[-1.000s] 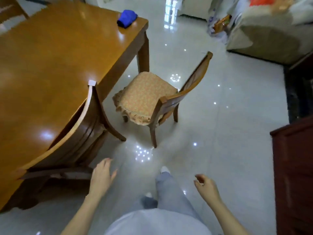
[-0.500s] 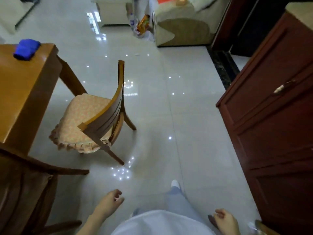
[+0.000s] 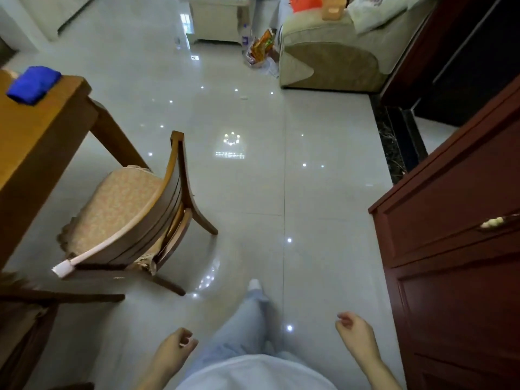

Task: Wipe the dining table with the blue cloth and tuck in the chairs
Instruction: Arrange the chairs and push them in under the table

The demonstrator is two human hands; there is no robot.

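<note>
View from the head, looking down at a tiled floor [image 3: 281,178]. Left hand [image 3: 174,350]: fingers [image 3: 184,334] loosely curled, grasping nothing, hanging free above the floor. Right hand [image 3: 354,333]: fingers [image 3: 344,319] likewise loosely curled and empty, just beside the front of a dark red cabinet [image 3: 455,249] that lies to their right. Between the two hands: the person's trouser leg [image 3: 244,319], foot forward.

Blue cloth [image 3: 33,84]: folded, lying on the corner of the dining table [image 3: 36,142], far ahead and to the left of the left fingers, well apart from both hands. Chair [image 3: 135,220]: ahead and left of the left fingers, cushioned seat turned toward the table, backrest toward the person, most of the seat out from under the tabletop. Second chair [image 3: 33,302]: directly left of the left fingers at the picture's edge, only partly in view. Sofa [image 3: 332,60]: far ahead of the right fingers.
</note>
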